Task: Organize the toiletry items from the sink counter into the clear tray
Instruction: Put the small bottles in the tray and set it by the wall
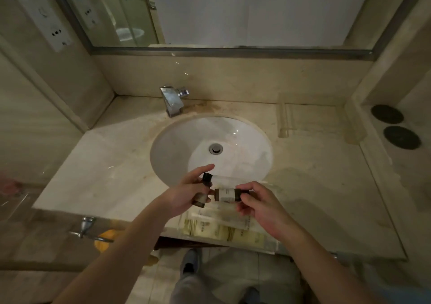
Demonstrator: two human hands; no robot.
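My left hand grips a small brown bottle with a black cap, held roughly upright over the sink's front rim. My right hand holds a second brown bottle with a white label lying sideways, its end almost touching the first bottle. Beneath both hands, several pale wrapped toiletry packets lie at the counter's front edge. The clear tray sits at the back right of the counter, hard to make out against the stone, and looks to have nothing in it.
A white oval sink fills the counter's middle, with a chrome faucet behind it. Two dark round coasters lie on a ledge to the right. A mirror spans the back wall. A towel bar projects below the counter's left front.
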